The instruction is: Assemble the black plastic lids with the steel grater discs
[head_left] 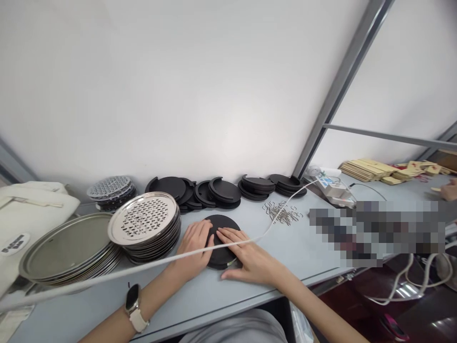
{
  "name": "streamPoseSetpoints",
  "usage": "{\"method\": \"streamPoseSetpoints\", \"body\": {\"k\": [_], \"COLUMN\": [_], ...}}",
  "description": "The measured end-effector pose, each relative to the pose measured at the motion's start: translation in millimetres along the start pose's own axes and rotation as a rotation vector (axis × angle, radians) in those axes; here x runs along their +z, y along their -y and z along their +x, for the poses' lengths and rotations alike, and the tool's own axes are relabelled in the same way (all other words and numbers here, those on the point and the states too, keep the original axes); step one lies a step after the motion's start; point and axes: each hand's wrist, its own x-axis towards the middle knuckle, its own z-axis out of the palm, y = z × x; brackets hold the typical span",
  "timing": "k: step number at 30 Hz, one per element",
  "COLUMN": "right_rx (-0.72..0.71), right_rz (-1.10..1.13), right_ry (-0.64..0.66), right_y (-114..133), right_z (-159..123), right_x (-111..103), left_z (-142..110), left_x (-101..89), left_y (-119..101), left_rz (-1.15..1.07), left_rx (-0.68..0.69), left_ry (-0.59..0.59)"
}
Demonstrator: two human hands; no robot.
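A round black disc (223, 224) lies on the grey table in front of me, partly covered by both hands. My left hand (195, 245) closes over its left edge, thumb resting on the top. On the right side, my right hand (252, 255) lies with its fingers stretched flat across the disc and the thumb spread away. A small pale strip (232, 262) shows at the disc's lower edge, beside the right palm; I cannot tell what it is. Behind the hands are more black discs with raised curved rims (224, 190), in low piles along the wall.
Perforated metal plates (146, 219) and round trays (67, 247) are stacked at left, beside a white bag (32, 214). Small metal hooks (283, 213) lie right of centre. A white cord (143, 264) crosses the view. Wooden pieces (367, 169) and another person's hand (449, 190) are at far right.
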Motion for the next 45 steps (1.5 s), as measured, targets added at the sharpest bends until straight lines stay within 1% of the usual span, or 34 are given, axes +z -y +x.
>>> {"method": "streamPoseSetpoints", "body": {"k": [3, 8, 13, 16, 18, 20, 23, 25, 27, 31, 32, 34, 36, 38, 42, 45], "right_rx": [0.016, 0.004, -0.077, -0.114, -0.117, -0.094, -0.018, 0.062, 0.17, 0.447, 0.503, 0.569, 0.596, 0.621, 0.689, 0.73], "right_rz": [0.015, 0.032, -0.096, -0.151, -0.11, -0.018, 0.126, 0.2, 0.26, 0.363, 0.387, 0.434, 0.485, 0.54, 0.677, 0.871], "right_ry": [0.005, -0.015, -0.066, -0.133, -0.197, -0.273, -0.383, -0.436, -0.503, -0.718, -0.758, -0.818, -0.838, -0.831, -0.761, -0.662], "right_y": [-1, -6, -10, -14, -16, -18, -20, -24, -28, -34, -34, -33, -31, -30, -31, -33], "right_z": [1, 0, 1, 1, 1, 0, -3, -6, -9, -10, -9, -7, -6, -6, -7, -5], "right_x": [0, 2, 7, 8, 6, 2, -4, -6, -5, -5, -6, -9, -13, -15, -11, -5], "left_z": [-2, 1, 7, 7, 7, 7, 8, 8, 7, 2, 0, -2, -3, -3, -2, 0], "left_x": [5.8, 1.8, -4.1, -7.4, -10.6, -13.3, -13.4, -11.1, -8.2, -3.8, -3.1, -2.5, -2.7, -3.6, -5.9, -7.0], "left_y": [5, 8, 11, 9, 6, 3, 1, 1, 0, -4, -5, -6, -7, -7, -9, -10], "left_rz": [-0.017, -0.179, -0.356, -0.425, -0.446, -0.489, -0.622, -0.667, -0.632, -0.555, -0.539, -0.497, -0.457, -0.422, -0.351, -0.289], "left_rx": [-0.107, -0.165, -0.261, -0.292, -0.296, -0.291, -0.284, -0.271, -0.231, -0.146, -0.137, -0.131, -0.134, -0.126, -0.041, 0.005], "left_ry": [-0.046, -0.021, -0.051, -0.075, -0.082, -0.077, -0.051, -0.014, 0.036, 0.16, 0.183, 0.213, 0.23, 0.245, 0.253, 0.277]}}
